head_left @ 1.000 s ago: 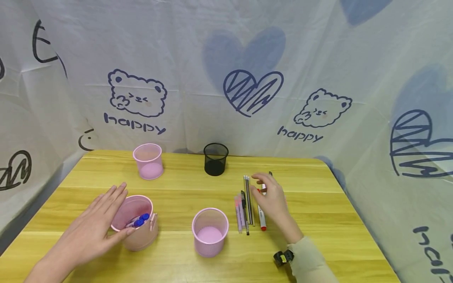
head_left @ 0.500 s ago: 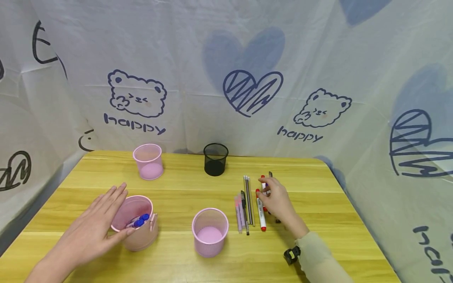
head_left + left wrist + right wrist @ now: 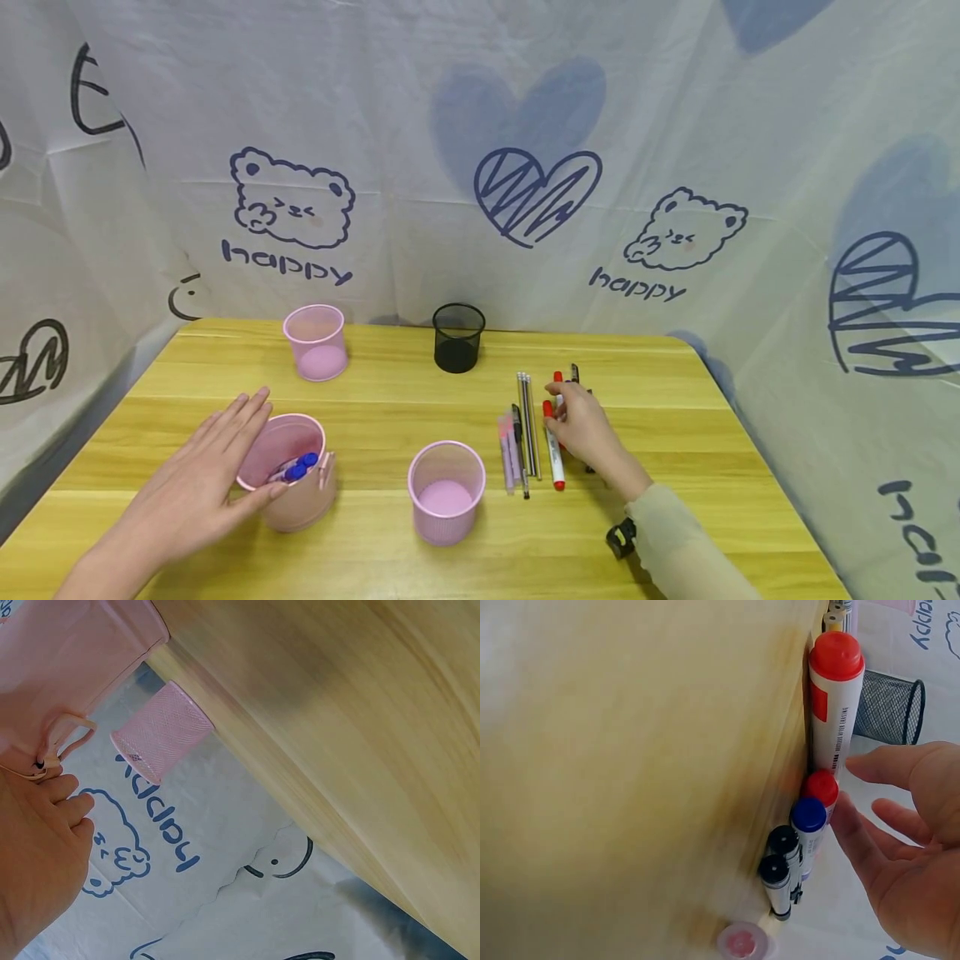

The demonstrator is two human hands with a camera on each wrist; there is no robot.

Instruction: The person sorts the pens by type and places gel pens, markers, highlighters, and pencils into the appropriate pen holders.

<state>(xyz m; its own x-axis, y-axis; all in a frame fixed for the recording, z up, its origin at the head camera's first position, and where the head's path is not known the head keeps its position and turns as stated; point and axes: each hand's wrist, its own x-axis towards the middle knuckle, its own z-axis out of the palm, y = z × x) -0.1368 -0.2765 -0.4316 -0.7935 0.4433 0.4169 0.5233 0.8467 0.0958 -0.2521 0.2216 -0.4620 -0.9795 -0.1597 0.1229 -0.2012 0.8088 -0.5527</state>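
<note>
My left hand (image 3: pixel 198 479) lies with straight fingers over the rim of a pink bucket-shaped pen holder (image 3: pixel 303 507), which also shows beside the hand in the left wrist view. Blue-capped markers (image 3: pixel 296 468) lean inside this holder. My right hand (image 3: pixel 592 429) is low over the pens on the right, thumb and forefinger apart. In the right wrist view, the thumb tip is close to a red-capped white marker (image 3: pixel 834 712), and the forefinger is at a second red-capped marker (image 3: pixel 821 787). Whether they touch cannot be told. A blue-capped marker (image 3: pixel 808 816) and two black-capped pens (image 3: pixel 775 870) lie beyond.
A pink cup (image 3: pixel 447 508) stands at the front middle. Behind are another pink cup (image 3: pixel 315 350) and a black mesh cup (image 3: pixel 457 346). Pencils (image 3: pixel 527 425), a black pen (image 3: pixel 519 446) and light purple pens (image 3: pixel 507 458) lie left of the right hand. Printed cloth (image 3: pixel 420 125) hangs behind the table.
My right hand has shifted right and slightly toward me, uncovering the red-capped marker, then dropped a little closer over the markers. The left hand and its holder have stayed put.
</note>
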